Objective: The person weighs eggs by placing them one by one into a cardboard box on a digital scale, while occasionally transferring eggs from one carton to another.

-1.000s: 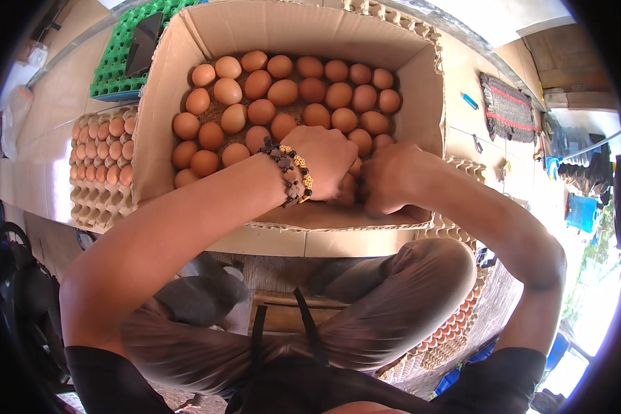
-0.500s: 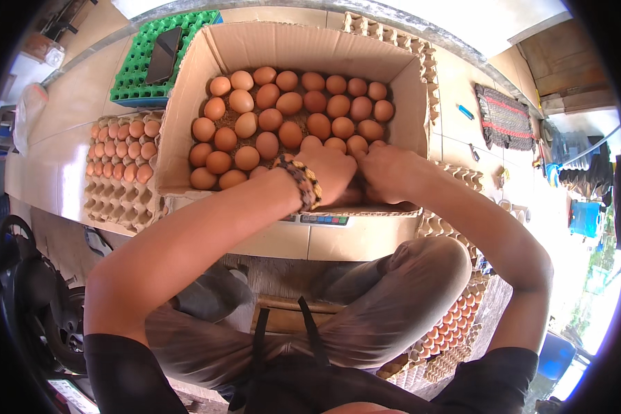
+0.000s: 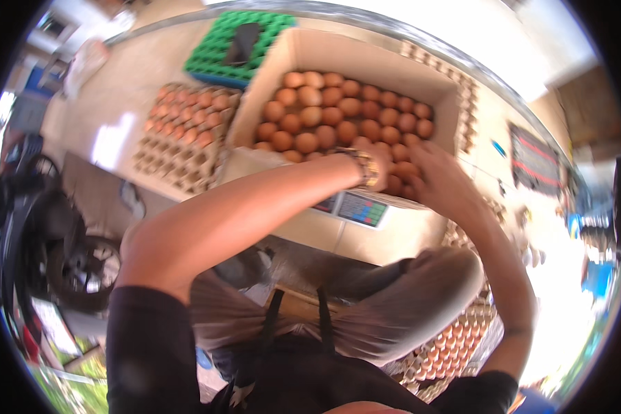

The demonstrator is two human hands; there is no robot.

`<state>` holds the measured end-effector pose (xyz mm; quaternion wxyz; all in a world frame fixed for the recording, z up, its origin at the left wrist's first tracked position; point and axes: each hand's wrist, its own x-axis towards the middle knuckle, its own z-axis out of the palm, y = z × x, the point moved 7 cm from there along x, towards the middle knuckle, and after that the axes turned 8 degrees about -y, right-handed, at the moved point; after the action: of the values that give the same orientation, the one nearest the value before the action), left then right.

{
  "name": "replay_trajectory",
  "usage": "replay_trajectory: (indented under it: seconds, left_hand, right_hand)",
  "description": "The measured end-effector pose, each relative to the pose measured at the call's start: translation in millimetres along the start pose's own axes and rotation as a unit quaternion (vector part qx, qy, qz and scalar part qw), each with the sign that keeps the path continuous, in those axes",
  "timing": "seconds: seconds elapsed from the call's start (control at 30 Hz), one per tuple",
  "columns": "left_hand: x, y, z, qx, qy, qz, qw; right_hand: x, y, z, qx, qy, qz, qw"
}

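An open cardboard box [image 3: 372,62] holds many brown eggs [image 3: 347,130] in close rows. My left hand [image 3: 375,164], with a braided bracelet at its wrist, reaches in over the near side among the eggs. Motion smears its fingers and part of them is hidden. My right hand [image 3: 431,169] is at the box's near right corner, its fingers apart and stretched down beside eggs. Several eggs show between the two hands. Under the box's near edge, a scale's keypad panel [image 3: 362,210] sticks out.
A green egg tray [image 3: 210,52] bearing a dark phone [image 3: 244,43] stands at the back left. Left of the box is a part-filled carton tray of eggs [image 3: 179,134]. More egg trays [image 3: 455,341] sit low right by my knee. A striped mat [image 3: 535,160] lies far right.
The whole view has shifted and tilted, so the box appears farther right. My hands have drawn apart, showing several eggs between them near the front edge. More of the scale panel shows.
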<state>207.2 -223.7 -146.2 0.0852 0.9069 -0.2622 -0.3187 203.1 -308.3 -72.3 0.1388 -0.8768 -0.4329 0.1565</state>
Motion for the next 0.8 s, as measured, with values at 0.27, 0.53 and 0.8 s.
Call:
replay_trajectory:
  seconds: [0.27,0.53,0.8]
  left_hand:
    - [-63.8,-26.0,-23.5,-0.161,0.075,0.05,0.983]
    - [-291.6,-250.2,-7.5,-0.618,0.311,0.084,0.717]
    - [-361.2,-308.8,154.9,-0.198,0.257,-0.333,0.885]
  right_hand:
    - [-98.5,-30.0,-10.6,0.076,0.223,0.052,0.971]
    - [-171.5,-68.4,51.3,0.113,0.326,0.157,0.926]
    - [138.9,-194.0,198.1,0.483,0.016,0.083,0.872]
